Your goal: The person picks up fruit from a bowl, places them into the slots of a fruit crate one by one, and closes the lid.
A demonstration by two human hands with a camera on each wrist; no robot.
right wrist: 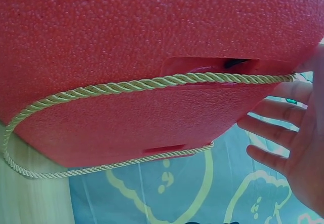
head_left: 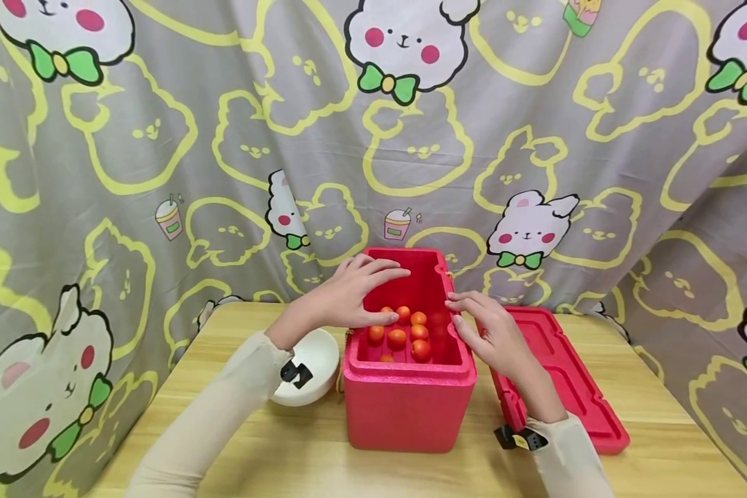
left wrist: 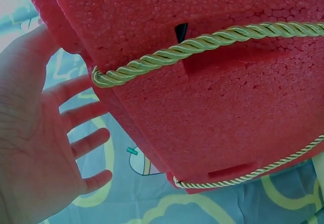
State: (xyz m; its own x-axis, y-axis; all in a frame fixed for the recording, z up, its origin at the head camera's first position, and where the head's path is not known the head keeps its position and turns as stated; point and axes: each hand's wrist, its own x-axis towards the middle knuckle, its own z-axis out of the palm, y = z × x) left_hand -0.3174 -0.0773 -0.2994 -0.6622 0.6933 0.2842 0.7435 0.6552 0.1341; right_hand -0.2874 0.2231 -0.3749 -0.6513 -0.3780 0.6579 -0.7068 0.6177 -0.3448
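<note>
A red foam box (head_left: 409, 408) stands without its lid in the head view, with several small round orange-red fruits (head_left: 396, 338) on its floor. My left hand (head_left: 355, 294) reaches over the left rim, fingers spread and extended above the fruits, with no fruit in its grasp. In the left wrist view the left hand (left wrist: 35, 138) shows beside the box wall, palm toward the camera. At the right rim, my right hand (head_left: 492, 328) rests its fingertips on the edge. The right wrist view shows the right hand (right wrist: 298, 138) with loosely straight fingers near a gold rope (right wrist: 152, 83).
A white bowl (head_left: 314, 370) sits left of the box, partly behind the left wrist. The red lid (head_left: 573, 380) lies on the wooden table (head_left: 286, 456) to the right, partly under the right forearm. A patterned curtain (head_left: 324, 138) hangs behind the table.
</note>
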